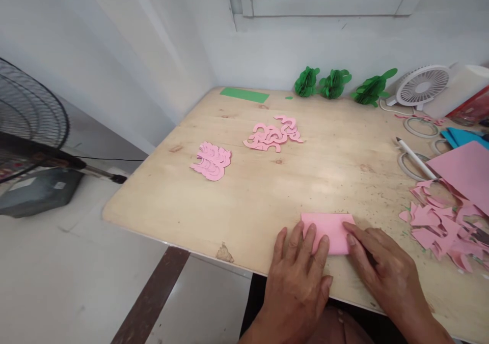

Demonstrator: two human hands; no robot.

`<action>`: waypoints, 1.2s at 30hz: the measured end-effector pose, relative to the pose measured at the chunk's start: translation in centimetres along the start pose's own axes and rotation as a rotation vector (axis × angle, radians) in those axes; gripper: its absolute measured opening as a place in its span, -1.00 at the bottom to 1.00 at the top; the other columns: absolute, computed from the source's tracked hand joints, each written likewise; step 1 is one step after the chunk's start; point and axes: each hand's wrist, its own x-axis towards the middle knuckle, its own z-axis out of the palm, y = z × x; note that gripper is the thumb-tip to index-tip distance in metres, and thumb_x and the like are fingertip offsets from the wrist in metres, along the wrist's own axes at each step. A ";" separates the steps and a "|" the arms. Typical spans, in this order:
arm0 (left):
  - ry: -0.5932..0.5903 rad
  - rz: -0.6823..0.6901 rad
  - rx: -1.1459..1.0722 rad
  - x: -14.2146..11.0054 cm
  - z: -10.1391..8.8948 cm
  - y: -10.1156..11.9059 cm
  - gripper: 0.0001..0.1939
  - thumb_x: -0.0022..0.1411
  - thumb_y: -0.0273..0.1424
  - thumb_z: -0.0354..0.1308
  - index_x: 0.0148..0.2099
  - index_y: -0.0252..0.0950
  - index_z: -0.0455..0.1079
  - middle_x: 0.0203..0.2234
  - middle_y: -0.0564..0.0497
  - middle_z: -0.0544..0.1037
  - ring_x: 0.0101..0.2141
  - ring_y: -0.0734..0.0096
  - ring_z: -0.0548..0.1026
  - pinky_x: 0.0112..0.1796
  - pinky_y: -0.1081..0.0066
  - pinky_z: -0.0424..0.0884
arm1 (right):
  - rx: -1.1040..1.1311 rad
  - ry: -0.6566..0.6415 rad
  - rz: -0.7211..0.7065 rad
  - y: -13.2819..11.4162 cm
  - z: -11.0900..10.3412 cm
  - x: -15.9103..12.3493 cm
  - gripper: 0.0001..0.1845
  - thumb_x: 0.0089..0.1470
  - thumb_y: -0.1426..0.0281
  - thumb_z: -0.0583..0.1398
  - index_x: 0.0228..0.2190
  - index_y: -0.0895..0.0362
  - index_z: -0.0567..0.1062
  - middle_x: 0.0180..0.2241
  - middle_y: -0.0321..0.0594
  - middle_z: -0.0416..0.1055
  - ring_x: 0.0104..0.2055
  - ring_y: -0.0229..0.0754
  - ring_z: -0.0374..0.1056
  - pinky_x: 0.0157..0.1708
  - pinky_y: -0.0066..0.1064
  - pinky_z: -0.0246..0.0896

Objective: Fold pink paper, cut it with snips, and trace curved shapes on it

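A folded pink paper [332, 229] lies near the front edge of the wooden table, between my two hands. My left hand [298, 278] rests flat with its fingers spread, the fingertips pressing on the paper's left part. At the paper's right edge, the thumb and index finger of my right hand [385, 262] close on the paper, and the other fingers are curled under. Farther back sit a pile of pink scalloped cutouts [212, 161] and a looser group of pink curved strips [273, 134].
Pink scraps [439, 227], a pink sheet [464, 171], a white pen [415, 158] and tape rolls [420, 126] crowd the right side. Green paper shapes [334, 83], a green strip [244, 94] and a small white fan [422, 87] stand along the wall. A floor fan [30, 125] is left.
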 end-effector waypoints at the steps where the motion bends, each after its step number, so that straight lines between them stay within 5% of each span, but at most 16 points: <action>1: 0.001 0.002 -0.002 0.0 0.0 0.0 -0.47 0.27 -0.31 -0.01 0.27 -0.29 0.15 0.25 -0.10 0.20 0.25 0.03 0.10 0.17 -0.02 0.07 | -0.012 -0.001 -0.004 0.0 0.0 0.0 -0.71 0.21 0.39 0.10 -0.09 0.22 0.49 -0.35 -0.13 0.48 -0.33 -0.14 0.40 -0.25 -0.27 0.30; 36: -0.028 -0.070 -0.014 0.4 -0.1 0.5 -0.43 0.28 -0.21 -0.02 0.29 -0.26 0.12 0.24 -0.20 0.21 0.23 0.01 0.14 0.13 0.01 0.15 | -0.058 -0.024 0.012 0.0 0.0 0.0 -0.68 0.23 0.31 0.07 -0.13 0.21 0.52 -0.31 -0.08 0.49 -0.29 -0.10 0.41 -0.26 -0.28 0.29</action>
